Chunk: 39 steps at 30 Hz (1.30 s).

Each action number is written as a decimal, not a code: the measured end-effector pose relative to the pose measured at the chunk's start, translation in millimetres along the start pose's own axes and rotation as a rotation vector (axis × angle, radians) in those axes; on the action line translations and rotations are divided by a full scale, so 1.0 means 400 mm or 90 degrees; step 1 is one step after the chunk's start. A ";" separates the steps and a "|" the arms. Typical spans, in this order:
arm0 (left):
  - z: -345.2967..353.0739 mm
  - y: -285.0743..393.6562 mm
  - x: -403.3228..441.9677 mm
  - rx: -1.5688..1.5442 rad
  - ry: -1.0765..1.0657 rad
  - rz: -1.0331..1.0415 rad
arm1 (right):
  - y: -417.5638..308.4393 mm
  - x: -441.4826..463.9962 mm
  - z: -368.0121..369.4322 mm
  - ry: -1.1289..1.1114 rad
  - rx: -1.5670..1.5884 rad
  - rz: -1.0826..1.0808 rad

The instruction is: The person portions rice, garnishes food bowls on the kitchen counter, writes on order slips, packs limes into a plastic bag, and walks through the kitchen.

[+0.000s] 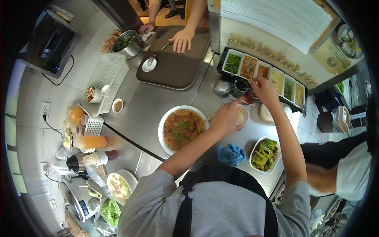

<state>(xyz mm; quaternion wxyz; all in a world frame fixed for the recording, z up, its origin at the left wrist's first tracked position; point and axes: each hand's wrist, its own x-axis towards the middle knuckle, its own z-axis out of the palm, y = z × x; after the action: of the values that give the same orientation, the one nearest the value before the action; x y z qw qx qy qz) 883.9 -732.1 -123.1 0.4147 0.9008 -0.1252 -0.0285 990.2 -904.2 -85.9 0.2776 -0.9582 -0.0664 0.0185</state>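
Note:
My left hand [227, 120] is closed around a small white cup [241, 115] with something pale inside, above the steel counter. To its right, my right hand [262, 89] has its fingers pinched at a dark red jar [250, 96]; what they grip is too small to make out. Two more jars, one dark [239, 87] and one clear [222, 88], stand beside it. A white bowl [162, 139] of reddish-brown food with green garnish lies left of my left hand. Below my hands are a blue cloth [231, 154] and a white dish of green peppers [264, 155].
Toppings in white containers [277, 81] line the back right. Another person's hands [182, 40] are at a brown tray [173, 71]. White baskets [108, 81], bottles [92, 142] and a soup bowl [119, 187] stand left. A person's arm [323, 179] is at right.

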 end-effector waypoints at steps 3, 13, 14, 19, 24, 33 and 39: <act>-0.092 -0.017 -0.005 0.027 0.071 -0.038 | -0.100 0.090 0.094 -0.095 0.168 0.098; -0.247 -0.112 0.019 0.025 0.213 -0.098 | -0.061 0.237 0.184 -0.057 0.126 0.173; -0.243 -0.113 0.028 0.020 0.215 -0.091 | -0.104 0.220 0.162 -0.066 0.081 0.172; -0.223 -0.120 0.058 0.015 0.225 -0.055 | -0.037 0.303 0.217 -0.101 -0.206 0.082; -0.215 -0.131 0.068 0.029 0.224 -0.060 | -0.007 0.326 0.243 -0.024 -0.115 0.066; -0.209 -0.136 0.085 0.039 0.236 -0.064 | 0.004 0.352 0.256 -0.015 -0.245 -0.035; -0.209 -0.130 0.086 0.030 0.231 -0.071 | -0.031 0.348 0.231 -0.204 0.139 0.216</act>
<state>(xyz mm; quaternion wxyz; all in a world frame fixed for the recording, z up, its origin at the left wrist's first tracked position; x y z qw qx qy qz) 940.6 -646.4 -105.9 0.4068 0.9063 0.0010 0.1144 1119.8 -825.7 -157.2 0.3584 -0.9049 0.0544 0.2230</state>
